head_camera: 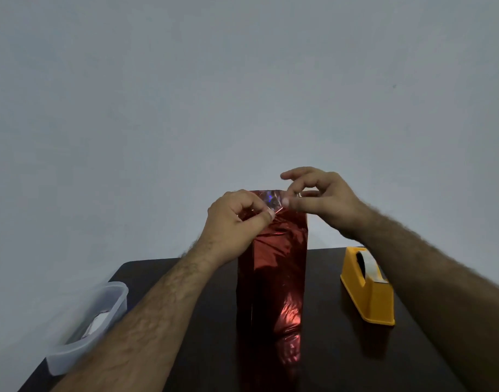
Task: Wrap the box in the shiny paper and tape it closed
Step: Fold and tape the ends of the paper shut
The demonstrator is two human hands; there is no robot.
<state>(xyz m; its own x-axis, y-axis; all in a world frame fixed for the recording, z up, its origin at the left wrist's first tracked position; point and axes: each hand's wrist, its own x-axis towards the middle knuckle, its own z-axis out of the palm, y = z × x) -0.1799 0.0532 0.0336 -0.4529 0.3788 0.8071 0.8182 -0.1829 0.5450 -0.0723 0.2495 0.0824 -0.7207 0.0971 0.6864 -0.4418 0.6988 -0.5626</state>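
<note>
A tall box wrapped in shiny red paper (272, 281) stands upright on the dark table (327, 349), in the middle of the head view. At its top end a strip of clear tape (272, 200) is stretched between my two hands. My left hand (237, 222) pinches the strip's left end with thumb and forefinger against the folded paper. My right hand (319, 198) pinches the right end at the top right corner, its other fingers spread above. The box itself is hidden under the paper.
A yellow tape dispenser (368, 290) sits on the table to the right of the box. A translucent plastic tub (92, 323) with something white inside stands at the table's left edge. A plain grey wall fills the background.
</note>
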